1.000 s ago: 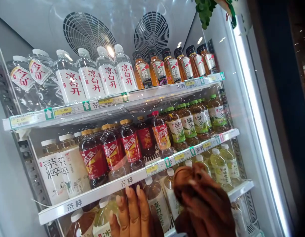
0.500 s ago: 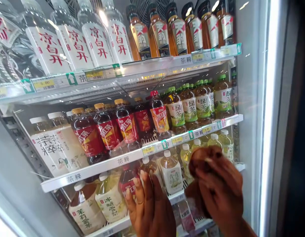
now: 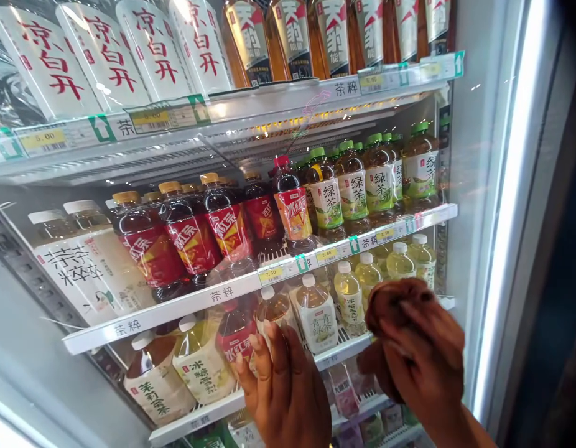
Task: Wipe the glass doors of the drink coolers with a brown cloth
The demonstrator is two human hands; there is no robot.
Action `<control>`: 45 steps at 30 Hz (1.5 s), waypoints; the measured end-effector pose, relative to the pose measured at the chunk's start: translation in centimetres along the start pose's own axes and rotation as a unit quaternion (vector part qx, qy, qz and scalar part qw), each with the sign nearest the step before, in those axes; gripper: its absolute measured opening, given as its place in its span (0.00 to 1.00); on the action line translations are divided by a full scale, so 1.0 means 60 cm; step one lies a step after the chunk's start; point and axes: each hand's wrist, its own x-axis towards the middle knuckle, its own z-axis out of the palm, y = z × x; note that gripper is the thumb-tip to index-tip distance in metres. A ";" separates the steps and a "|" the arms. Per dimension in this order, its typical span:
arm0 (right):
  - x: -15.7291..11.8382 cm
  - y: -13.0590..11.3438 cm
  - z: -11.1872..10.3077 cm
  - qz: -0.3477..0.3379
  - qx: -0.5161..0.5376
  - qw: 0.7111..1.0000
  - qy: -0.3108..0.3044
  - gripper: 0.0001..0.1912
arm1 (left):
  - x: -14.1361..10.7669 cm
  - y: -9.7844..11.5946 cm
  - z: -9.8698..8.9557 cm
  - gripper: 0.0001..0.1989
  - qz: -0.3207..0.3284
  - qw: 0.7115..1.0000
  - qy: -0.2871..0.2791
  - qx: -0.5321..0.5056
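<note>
My left hand (image 3: 288, 389) is raised with its fingers stretched out, flat against the clear glass pane (image 3: 311, 107) of a drinks fridge. It holds nothing, and its fingers overlap the view of a red-labelled bottle (image 3: 234, 336) behind the glass. To the right, the fingers of my right hand (image 3: 430, 367) press a bunched brown cloth (image 3: 384, 302) to the pane. Part of this cloth hangs below the fingers. Behind it stand small bottles of pale yellow drink (image 3: 348, 298), partly covered by the hand and cloth.
Several shelves of bottles fill the fridge: clear water bottles (image 3: 143, 50) and amber bottles (image 3: 332, 37) on top, red-labelled tea (image 3: 190, 239) and green-capped tea (image 3: 353, 186) below. A bright light strip (image 3: 514, 162) runs down the right side. Price tags line the shelf edge (image 3: 232, 292).
The view has shifted, so the shelves sit higher and further left in the picture, with more of the lower shelf showing. My right hand with the cloth appears slightly further right; my left hand stays about the same.
</note>
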 end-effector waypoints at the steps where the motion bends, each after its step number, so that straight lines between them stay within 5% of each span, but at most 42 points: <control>1: 0.016 0.002 -0.003 0.039 -0.017 0.999 0.016 0.22 | -0.001 0.004 0.001 0.47 -0.003 1.000 -0.003 0.003; 4: 0.052 -0.025 0.008 0.081 -0.010 0.996 0.029 0.24 | -0.007 0.015 0.005 0.46 -0.002 1.000 0.000 0.007; 8: 0.022 -0.054 0.020 -0.053 0.058 0.996 -0.037 0.23 | -0.025 0.030 0.016 0.38 0.050 0.998 0.008 -0.041; 12: -0.031 0.004 -0.007 -0.087 0.073 0.992 -0.055 0.20 | -0.039 0.059 0.035 0.36 0.030 0.997 0.015 -0.069; 16: 0.005 0.064 -0.033 -0.029 -0.007 1.000 -0.011 0.21 | -0.038 0.115 0.059 0.33 0.010 0.994 0.036 -0.106; 20: 0.039 0.057 -0.028 0.005 -0.009 1.000 0.001 0.18 | -0.031 0.156 0.075 0.32 -0.016 0.994 0.035 -0.100; 25: -0.027 0.085 -0.047 -0.054 0.123 0.987 -0.083 0.15 | -0.028 0.180 0.084 0.31 -0.009 0.993 0.024 -0.115; 28: -0.031 0.143 -0.081 -0.062 0.068 0.991 -0.096 0.12 | -0.027 0.208 0.090 0.33 0.023 0.990 -0.008 -0.137; 32: 0.023 0.187 -0.100 -0.031 -0.047 0.998 -0.029 0.16 | -0.018 0.247 0.097 0.37 0.046 0.991 -0.032 -0.120; 35: 0.034 0.173 -0.089 0.006 -0.050 0.998 -0.022 0.17 | -0.012 0.260 0.101 0.36 0.028 0.994 -0.025 -0.106; 38: -0.002 0.170 -0.088 -0.064 0.005 0.996 -0.059 0.14 | -0.011 0.264 0.103 0.33 0.027 0.994 -0.024 -0.104; 42: -0.036 0.231 -0.118 -0.118 0.037 0.987 -0.100 0.10 | -0.010 0.271 0.105 0.34 0.039 0.995 -0.021 -0.092; 45: -0.007 0.273 -0.135 -0.082 -0.014 0.995 -0.061 0.14 | -0.006 0.286 0.110 0.37 0.045 0.995 -0.021 -0.092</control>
